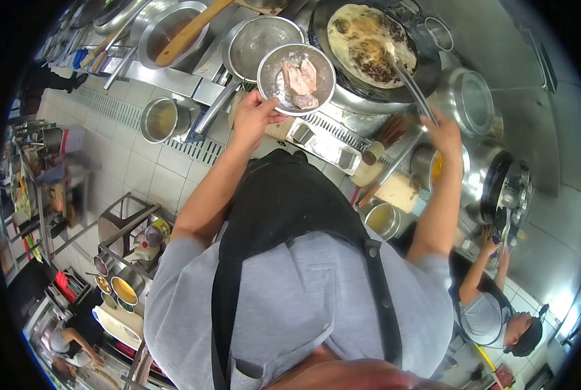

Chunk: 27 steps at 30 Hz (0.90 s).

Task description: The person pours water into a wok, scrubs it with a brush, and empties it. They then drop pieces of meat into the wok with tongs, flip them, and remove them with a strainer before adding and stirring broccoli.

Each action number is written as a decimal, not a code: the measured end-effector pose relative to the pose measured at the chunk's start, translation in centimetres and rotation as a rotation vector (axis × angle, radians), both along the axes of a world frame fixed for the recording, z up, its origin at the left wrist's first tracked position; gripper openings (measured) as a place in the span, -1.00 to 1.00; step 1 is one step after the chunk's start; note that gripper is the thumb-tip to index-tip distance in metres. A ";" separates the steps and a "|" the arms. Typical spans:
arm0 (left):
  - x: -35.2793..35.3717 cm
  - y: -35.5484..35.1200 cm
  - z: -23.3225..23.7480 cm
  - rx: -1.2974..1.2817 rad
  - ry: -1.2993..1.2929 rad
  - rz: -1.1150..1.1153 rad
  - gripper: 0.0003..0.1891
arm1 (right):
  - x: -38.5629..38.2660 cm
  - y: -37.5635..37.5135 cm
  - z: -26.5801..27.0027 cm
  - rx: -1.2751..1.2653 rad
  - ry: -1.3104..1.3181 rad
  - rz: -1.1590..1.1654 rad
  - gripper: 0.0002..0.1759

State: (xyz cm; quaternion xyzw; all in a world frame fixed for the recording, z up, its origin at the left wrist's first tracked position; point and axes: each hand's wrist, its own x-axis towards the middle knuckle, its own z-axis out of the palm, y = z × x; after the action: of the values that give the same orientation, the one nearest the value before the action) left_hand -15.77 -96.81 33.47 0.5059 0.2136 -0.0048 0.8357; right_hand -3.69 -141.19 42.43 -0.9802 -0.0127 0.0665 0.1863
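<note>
Bowl (269, 75) of raw-looking meat (300, 79) hung in the left hand (254, 118), fingers pinched on its rim | strainer (248, 49) sat near it, partly overlapped from above | right hand (445, 136) was wrapped round tongs (412, 84), tips in foam (362, 39) inside the wok (428, 65) | another person (488, 318) stood well apart, off to the right

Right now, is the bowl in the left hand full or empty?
Neither: the bowl, in the left hand, is partly filled; raw-looking meat covers only part.
</note>
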 end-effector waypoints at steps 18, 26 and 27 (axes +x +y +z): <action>-0.1 0.3 -0.2 0.122 -0.071 0.003 -0.82 | -11.8 10.8 8.7 0.140 0.090 0.122 -0.36; 0.9 0.0 0.8 0.042 -0.082 0.042 -0.93 | -13.2 9.0 7.4 0.268 0.174 0.080 -0.40; 0.8 0.0 0.7 0.042 -0.081 0.041 -0.93 | -13.1 7.8 6.8 0.268 0.175 0.079 -0.40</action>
State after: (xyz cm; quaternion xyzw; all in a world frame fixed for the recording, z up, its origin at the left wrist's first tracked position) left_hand -14.98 -96.84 34.15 0.5187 0.1900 0.0372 0.8328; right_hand -16.84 -133.36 49.26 -0.9357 -0.0436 0.1567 0.3129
